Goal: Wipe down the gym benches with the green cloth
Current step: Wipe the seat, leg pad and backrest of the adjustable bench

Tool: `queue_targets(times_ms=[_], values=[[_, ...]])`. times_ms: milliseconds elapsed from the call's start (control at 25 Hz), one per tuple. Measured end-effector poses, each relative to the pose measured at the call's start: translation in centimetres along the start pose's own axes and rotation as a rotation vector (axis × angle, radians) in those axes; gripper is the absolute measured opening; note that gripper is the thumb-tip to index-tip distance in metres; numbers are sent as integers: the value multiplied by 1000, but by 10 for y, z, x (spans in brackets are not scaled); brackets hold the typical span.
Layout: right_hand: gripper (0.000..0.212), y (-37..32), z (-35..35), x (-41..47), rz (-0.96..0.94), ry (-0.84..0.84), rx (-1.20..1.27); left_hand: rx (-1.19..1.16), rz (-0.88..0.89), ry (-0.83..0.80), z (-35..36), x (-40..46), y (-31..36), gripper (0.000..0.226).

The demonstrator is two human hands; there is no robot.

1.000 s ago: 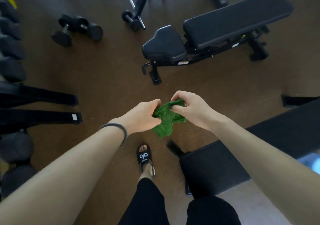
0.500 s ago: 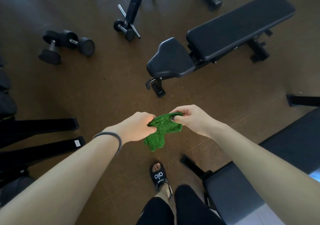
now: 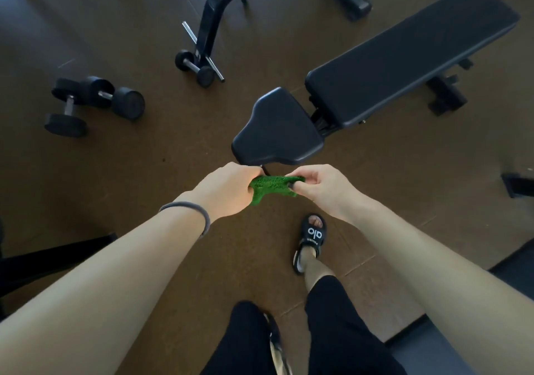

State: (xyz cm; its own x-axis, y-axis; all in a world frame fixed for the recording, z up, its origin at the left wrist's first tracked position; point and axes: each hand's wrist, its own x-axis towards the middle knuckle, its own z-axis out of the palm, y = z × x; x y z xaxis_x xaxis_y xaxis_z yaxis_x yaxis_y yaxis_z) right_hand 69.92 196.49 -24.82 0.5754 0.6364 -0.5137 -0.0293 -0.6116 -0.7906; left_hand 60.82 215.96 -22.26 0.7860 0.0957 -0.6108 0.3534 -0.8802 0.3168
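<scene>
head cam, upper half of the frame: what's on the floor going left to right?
Pair of dumbbells → wheeled black frame → bench seat pad → long bench back pad. Hands and cloth sit lower, so left out.

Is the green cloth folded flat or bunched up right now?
Bunched up: the green cloth is crumpled and stretched between the left hand and right hand.

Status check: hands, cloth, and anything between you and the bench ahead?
Left hand and right hand both grip the green cloth, held off the floor. Bench seat pad just ahead, not yet touched. Nothing in between; dumbbells off to the left.
</scene>
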Motion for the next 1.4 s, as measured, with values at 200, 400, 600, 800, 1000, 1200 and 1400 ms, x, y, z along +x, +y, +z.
queue_targets(times_ms=[200,400,600,800,1000,1200,1400], values=[[24,16,-27,117,-123,177,-150,-39,-55,69,-27,125,-26,31],[35,82,-13,214,-247,474,-310,121,105,459,22,227,-71,46],[49,207,29,301,-77,657,-414,295,53,253,131,309,-102,60],[46,248,51,344,-71,1014,-390,335,8,601,169,366,-103,72],[46,252,54,351,-107,1124,-321,372,88,626,154,403,-98,64],[46,250,52,350,-118,1098,-293,386,290,628,181,360,-99,65],[50,255,51,354,-119,1082,-297,429,403,633,182,364,-112,62]])
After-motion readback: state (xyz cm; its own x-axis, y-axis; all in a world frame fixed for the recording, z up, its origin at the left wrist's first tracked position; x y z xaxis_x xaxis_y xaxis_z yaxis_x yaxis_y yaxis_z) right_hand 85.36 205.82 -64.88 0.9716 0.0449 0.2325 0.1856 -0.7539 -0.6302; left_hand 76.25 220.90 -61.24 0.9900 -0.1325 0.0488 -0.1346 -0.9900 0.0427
